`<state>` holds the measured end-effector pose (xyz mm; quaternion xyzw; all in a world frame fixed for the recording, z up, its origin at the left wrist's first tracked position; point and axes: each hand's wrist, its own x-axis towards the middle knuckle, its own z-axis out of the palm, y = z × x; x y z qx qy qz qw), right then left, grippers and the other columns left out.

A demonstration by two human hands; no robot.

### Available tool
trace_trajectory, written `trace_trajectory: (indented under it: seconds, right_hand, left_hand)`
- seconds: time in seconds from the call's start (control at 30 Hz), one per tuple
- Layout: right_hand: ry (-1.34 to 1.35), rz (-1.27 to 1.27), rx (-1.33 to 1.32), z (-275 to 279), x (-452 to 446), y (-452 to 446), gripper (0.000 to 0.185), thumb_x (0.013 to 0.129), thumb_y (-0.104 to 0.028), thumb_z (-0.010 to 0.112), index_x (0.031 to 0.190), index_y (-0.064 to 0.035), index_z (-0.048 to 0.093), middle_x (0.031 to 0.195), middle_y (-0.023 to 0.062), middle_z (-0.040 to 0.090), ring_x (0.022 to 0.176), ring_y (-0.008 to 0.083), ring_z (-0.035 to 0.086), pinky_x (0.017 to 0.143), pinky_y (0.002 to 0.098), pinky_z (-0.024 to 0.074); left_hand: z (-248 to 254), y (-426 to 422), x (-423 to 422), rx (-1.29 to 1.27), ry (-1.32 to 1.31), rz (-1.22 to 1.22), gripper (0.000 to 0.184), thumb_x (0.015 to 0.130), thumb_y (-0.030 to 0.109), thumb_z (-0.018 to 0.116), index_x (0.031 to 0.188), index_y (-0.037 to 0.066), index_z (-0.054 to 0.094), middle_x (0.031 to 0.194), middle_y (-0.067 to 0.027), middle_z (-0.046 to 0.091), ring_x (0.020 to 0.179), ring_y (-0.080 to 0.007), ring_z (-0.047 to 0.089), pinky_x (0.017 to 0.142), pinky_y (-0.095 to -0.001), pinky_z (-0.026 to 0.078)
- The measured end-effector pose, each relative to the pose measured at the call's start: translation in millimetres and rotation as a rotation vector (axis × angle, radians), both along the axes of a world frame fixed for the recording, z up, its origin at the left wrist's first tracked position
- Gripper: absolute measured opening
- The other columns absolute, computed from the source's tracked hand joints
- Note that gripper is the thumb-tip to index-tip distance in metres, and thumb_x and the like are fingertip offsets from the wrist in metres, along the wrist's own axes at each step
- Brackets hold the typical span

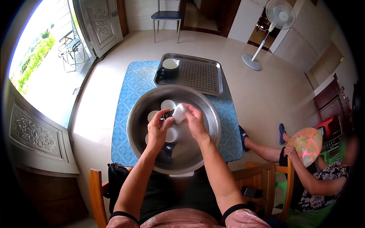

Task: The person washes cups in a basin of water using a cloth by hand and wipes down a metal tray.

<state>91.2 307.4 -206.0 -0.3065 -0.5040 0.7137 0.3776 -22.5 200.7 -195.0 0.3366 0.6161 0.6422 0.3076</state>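
Both hands work over a metal basin (131, 117) on a blue-topped table (123, 98). Right hand (194, 119) pinches a small white piece (178, 113) between thumb and fingers, held above the basin's middle. Left hand (157, 127) has thumb and fingers closed on a small dark item (171, 113) (too small to make out) just beside the white piece. White cups (168, 105) sit below, inside the basin. Beyond the rim, a perforated tray (201, 74) carries a white-lined dark jug (171, 64).
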Motion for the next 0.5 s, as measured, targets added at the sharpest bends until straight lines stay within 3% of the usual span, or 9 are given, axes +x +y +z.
trace_trajectory:
  seconds: [0.07, 0.13, 0.23, 0.27, 0.3, 0.33, 0.4, 0.5]
  right_hand:
    - [-0.060, -0.099, 0.000, -4.0, 2.1, 4.0, 0.021, 0.096, -0.021, 0.057, 0.110, -0.0079, 0.066, 0.090, -0.0016, 0.067, 0.077, 0.0045, 0.058, 0.063, 0.0204, 0.0434]
    - [-0.177, -0.204, -0.009, -8.7, 6.4, 10.3, 0.020, 0.094, -0.017, 0.057, 0.109, -0.0071, 0.066, 0.091, 0.0024, 0.069, 0.077, 0.0105, 0.063, 0.063, 0.0247, 0.0466]
    - [-0.590, -0.317, 0.494, -15.6, 3.5, 4.5, 0.021, 0.091, -0.015, 0.059, 0.107, -0.0039, 0.064, 0.093, 0.0096, 0.070, 0.083, 0.0200, 0.068, 0.072, 0.0326, 0.0521]
    - [-0.718, -0.281, 0.604, -13.5, 5.8, -2.2, 0.023, 0.087, -0.011, 0.056, 0.108, -0.0043, 0.063, 0.097, 0.0167, 0.069, 0.091, 0.0318, 0.067, 0.079, 0.0394, 0.0511]
    - [-0.792, -0.212, 0.658, -15.2, 4.6, -5.7, 0.021, 0.086, -0.010, 0.057, 0.106, -0.0055, 0.064, 0.097, 0.0168, 0.069, 0.092, 0.0334, 0.066, 0.079, 0.0413, 0.0505]
    - [-0.865, -0.141, 0.712, -18.9, 4.9, -10.8, 0.020, 0.085, -0.009, 0.058, 0.103, -0.0067, 0.065, 0.097, 0.0169, 0.068, 0.093, 0.0351, 0.065, 0.079, 0.0431, 0.0498]
    - [-0.946, -0.018, 0.807, -24.7, 7.5, -14.9, 0.017, 0.082, -0.009, 0.060, 0.098, -0.0079, 0.067, 0.093, 0.0169, 0.068, 0.093, 0.0373, 0.064, 0.082, 0.0459, 0.0483]
    - [-0.901, -0.066, 0.742, -18.5, 5.9, -12.6, 0.015, 0.080, -0.006, 0.062, 0.094, -0.0063, 0.068, 0.092, 0.0163, 0.067, 0.089, 0.0344, 0.065, 0.079, 0.0419, 0.0503]
  left_hand:
    - [-6.0, 2.6, -2.9, 0.018, -0.106, 0.020, 0.028, 0.093, 0.018, 0.064, 0.117, 0.006, 0.061, 0.091, -0.0048, 0.064, 0.066, -0.0115, 0.059, 0.068, -0.0232, 0.049]
    - [-7.7, 2.3, -9.8, 0.076, -0.397, -0.020, 0.029, 0.096, 0.025, 0.058, 0.119, 0.007, 0.059, 0.090, -0.0046, 0.064, 0.068, -0.0113, 0.060, 0.066, -0.0235, 0.048]
    - [-9.5, -1.3, -16.8, 0.127, -0.741, -0.063, 0.033, 0.102, 0.037, 0.042, 0.116, 0.010, 0.057, 0.093, -0.0039, 0.064, 0.072, -0.0135, 0.060, 0.062, -0.0249, 0.046]
    - [-7.8, -1.0, -16.8, 0.141, -0.898, -0.044, 0.033, 0.103, 0.037, 0.039, 0.114, 0.011, 0.056, 0.095, -0.0038, 0.064, 0.073, -0.0141, 0.060, 0.061, -0.0253, 0.046]
    - [-6.5, -0.6, -17.3, 0.157, -1.054, -0.026, 0.034, 0.104, 0.038, 0.037, 0.112, 0.011, 0.056, 0.096, -0.0036, 0.064, 0.074, -0.0147, 0.060, 0.061, -0.0256, 0.045]
    - [-13.8, -3.9, -22.7, 0.172, -0.974, -0.184, 0.035, 0.104, 0.040, 0.034, 0.105, 0.012, 0.056, 0.097, -0.0039, 0.063, 0.073, -0.0154, 0.058, 0.057, -0.0266, 0.043]
    - [-20.4, -4.0, -25.3, 0.175, -0.999, -0.219, 0.037, 0.103, 0.043, 0.035, 0.105, 0.012, 0.055, 0.091, -0.0050, 0.062, 0.064, -0.0150, 0.054, 0.051, -0.0262, 0.040]
    - [-21.5, -6.9, -26.6, 0.174, -0.981, -0.267, 0.041, 0.102, 0.048, 0.036, 0.102, 0.012, 0.056, 0.080, -0.0060, 0.060, 0.052, -0.0146, 0.048, 0.043, -0.0249, 0.034]
